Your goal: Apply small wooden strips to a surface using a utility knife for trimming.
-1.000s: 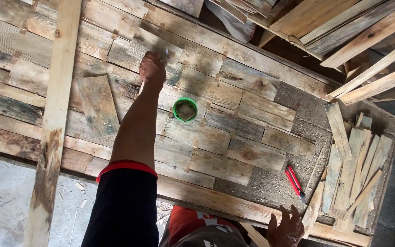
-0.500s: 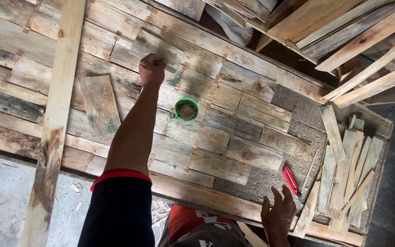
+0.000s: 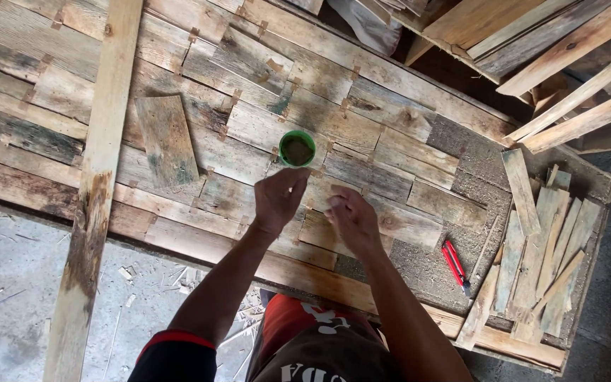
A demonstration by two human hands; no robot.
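Weathered grey-brown wooden boards cover the table [image 3: 390, 106]. Near its middle stands a small round green cup of dark stuff [image 3: 297, 149]. Just below the cup, toward the near edge, the left hand [image 3: 277, 199] and right hand [image 3: 351, 221] meet, fingers loosely curled; whether either grip pinches anything, I cannot tell. A red-handled cutter [image 3: 454, 263] lies toward the right edge.

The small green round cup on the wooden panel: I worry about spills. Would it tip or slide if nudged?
The small green round cup looks squat, so it would probably slide rather than tip. It seems light, and its dark contents could spill. The rough wooden panel likely slows sliding.
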